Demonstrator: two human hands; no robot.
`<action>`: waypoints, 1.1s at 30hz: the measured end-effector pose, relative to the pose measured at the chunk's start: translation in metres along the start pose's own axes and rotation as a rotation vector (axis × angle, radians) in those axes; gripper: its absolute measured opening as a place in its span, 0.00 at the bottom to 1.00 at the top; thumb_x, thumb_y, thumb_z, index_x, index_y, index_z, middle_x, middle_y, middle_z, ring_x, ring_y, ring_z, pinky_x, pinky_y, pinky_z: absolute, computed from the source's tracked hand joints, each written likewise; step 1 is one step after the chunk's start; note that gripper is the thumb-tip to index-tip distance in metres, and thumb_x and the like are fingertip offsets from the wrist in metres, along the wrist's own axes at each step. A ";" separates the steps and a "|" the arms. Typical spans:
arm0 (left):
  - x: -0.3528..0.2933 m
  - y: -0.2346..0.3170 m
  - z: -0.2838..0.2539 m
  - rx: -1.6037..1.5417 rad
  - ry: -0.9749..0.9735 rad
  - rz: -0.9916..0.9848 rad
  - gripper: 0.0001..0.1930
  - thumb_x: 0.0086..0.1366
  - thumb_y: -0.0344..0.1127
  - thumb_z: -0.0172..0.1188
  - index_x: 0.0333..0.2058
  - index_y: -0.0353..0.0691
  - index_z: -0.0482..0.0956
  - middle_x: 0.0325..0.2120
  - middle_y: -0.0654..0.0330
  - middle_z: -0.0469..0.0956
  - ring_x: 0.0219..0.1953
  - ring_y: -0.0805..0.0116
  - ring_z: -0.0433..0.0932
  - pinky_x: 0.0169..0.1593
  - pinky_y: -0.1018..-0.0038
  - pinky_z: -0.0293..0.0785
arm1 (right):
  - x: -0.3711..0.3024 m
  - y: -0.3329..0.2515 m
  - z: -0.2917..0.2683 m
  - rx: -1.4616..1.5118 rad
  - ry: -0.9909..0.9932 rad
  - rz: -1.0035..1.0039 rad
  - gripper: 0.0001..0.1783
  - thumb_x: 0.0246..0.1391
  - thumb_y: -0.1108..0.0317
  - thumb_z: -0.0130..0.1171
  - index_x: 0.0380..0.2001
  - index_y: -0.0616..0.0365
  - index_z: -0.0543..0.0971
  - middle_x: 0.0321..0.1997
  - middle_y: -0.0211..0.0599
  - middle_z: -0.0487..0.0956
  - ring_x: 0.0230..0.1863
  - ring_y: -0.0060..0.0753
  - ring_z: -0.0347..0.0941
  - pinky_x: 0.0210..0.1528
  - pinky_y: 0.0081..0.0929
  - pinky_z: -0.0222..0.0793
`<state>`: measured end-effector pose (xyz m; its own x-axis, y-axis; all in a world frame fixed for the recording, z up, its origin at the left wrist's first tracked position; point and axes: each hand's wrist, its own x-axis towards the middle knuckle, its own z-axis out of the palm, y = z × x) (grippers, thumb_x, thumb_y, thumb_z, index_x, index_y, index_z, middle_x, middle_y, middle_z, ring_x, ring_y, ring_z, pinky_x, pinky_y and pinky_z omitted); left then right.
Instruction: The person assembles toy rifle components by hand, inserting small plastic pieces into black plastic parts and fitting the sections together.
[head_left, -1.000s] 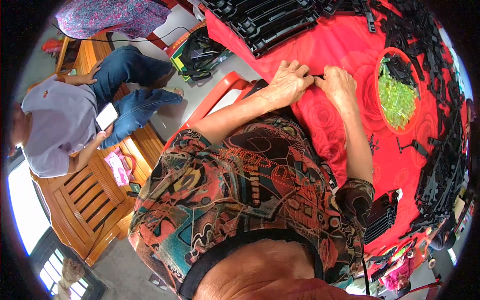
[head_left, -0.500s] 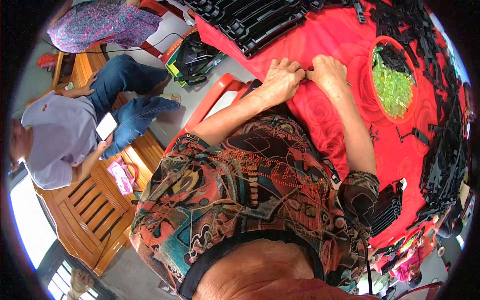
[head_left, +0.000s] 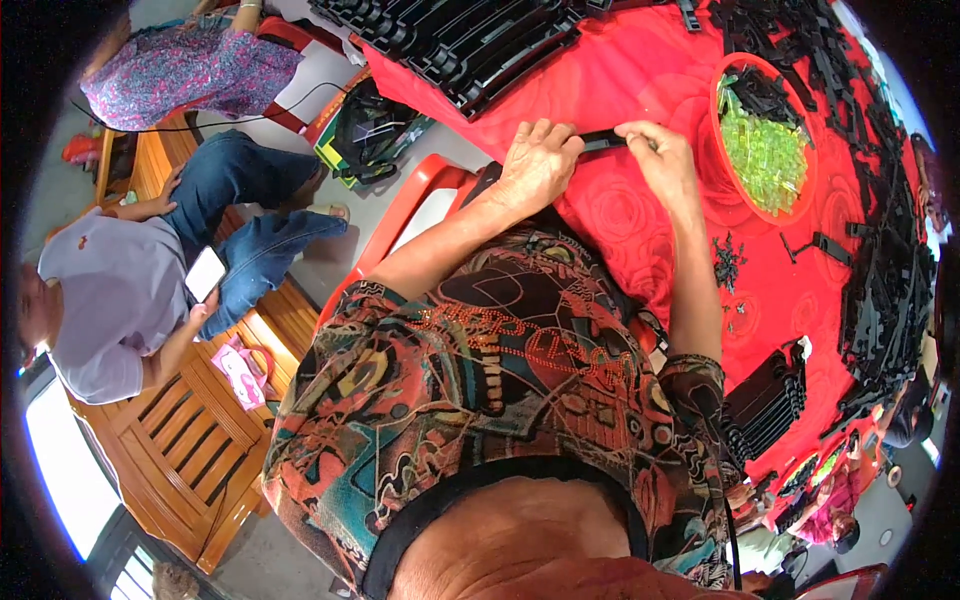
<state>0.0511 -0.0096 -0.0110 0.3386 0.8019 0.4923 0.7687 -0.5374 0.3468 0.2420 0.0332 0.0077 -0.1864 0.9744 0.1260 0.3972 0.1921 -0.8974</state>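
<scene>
A slim black plastic part (head_left: 602, 140) spans the gap between my hands, above the red cloth (head_left: 620, 205). My left hand (head_left: 540, 165) is closed round its left end, which the fingers hide. At the other end my right hand (head_left: 662, 158) has its thumb and fingers pinched together at the tip; whether a small piece sits between them is too small to see. Right of that hand stands an orange-red bowl (head_left: 716, 130) with clear yellow-green pieces (head_left: 765, 155) and some black parts. Small black pieces (head_left: 728, 262) lie loose below the bowl.
Rows of long black parts (head_left: 460, 45) lie at the table's far left edge. Black parts (head_left: 880, 310) heap along the right, with another stack (head_left: 765, 405) nearer me. A red chair (head_left: 395, 225) stands left. A person with a phone (head_left: 205, 273) sits on a wooden bench (head_left: 190, 430).
My hands have moved slightly apart, and the black part now shows between them. The whole view has shifted a little, and more of the small loose pieces show beside my right forearm.
</scene>
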 end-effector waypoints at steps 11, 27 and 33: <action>0.003 0.002 -0.001 0.057 0.017 0.047 0.06 0.48 0.33 0.57 0.27 0.43 0.73 0.32 0.59 0.73 0.36 0.61 0.70 0.40 0.64 0.63 | -0.015 -0.016 0.000 -0.223 -0.100 0.139 0.12 0.48 0.74 0.50 0.35 0.59 0.80 0.14 0.35 0.70 0.15 0.20 0.61 0.19 0.25 0.58; 0.005 0.011 0.013 0.040 0.020 -0.084 0.10 0.49 0.31 0.59 0.33 0.41 0.76 0.34 0.59 0.73 0.37 0.59 0.70 0.38 0.65 0.66 | -0.020 -0.019 0.002 -0.260 -0.106 0.121 0.11 0.49 0.72 0.50 0.36 0.58 0.78 0.23 0.45 0.76 0.20 0.32 0.72 0.27 0.30 0.66; 0.004 0.014 0.014 0.057 0.085 -0.076 0.11 0.46 0.30 0.59 0.32 0.45 0.80 0.34 0.63 0.73 0.37 0.63 0.69 0.38 0.67 0.62 | -0.020 -0.008 0.003 0.180 0.153 0.083 0.10 0.54 0.71 0.49 0.35 0.63 0.79 0.21 0.32 0.77 0.19 0.26 0.70 0.23 0.23 0.65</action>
<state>0.0711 -0.0101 -0.0148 0.2328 0.8137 0.5326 0.8211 -0.4580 0.3407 0.2396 0.0121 0.0108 -0.0165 0.9949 0.0993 0.2370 0.1003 -0.9663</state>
